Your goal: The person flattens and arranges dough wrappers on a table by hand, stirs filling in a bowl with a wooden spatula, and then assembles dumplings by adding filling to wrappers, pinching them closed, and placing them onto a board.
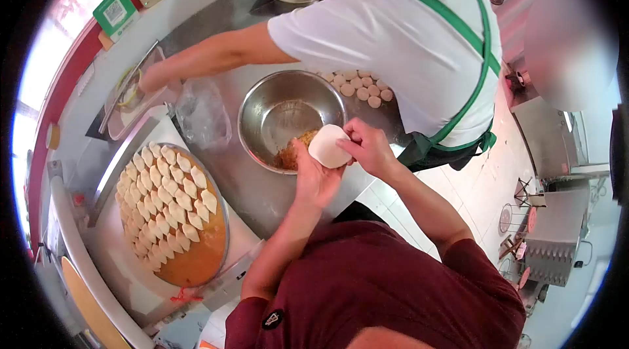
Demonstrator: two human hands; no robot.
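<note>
Dough round (329, 146) is held by the left hand (317, 177), its edge pinched by the right hand (368, 147), I think to keep it spread, near the rim of steel bowl (261, 110), close to crumbly mixture (286, 155).

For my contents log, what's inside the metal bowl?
Orange-brown filling on the near side of the bowl; whatever the left hand and dough cover can't be seen.

Left hand (318, 177) is cradling a round dough wrapper (327, 146) over the near rim of the steel bowl (265, 113), right hand (370, 147) is pinching its edge. Filling (286, 155) is sitting in the bowl. Dumplings (171, 186) are lying in rows on a round tray (190, 268). Co-worker (377, 38) is reaching across the counter (252, 197)
</note>
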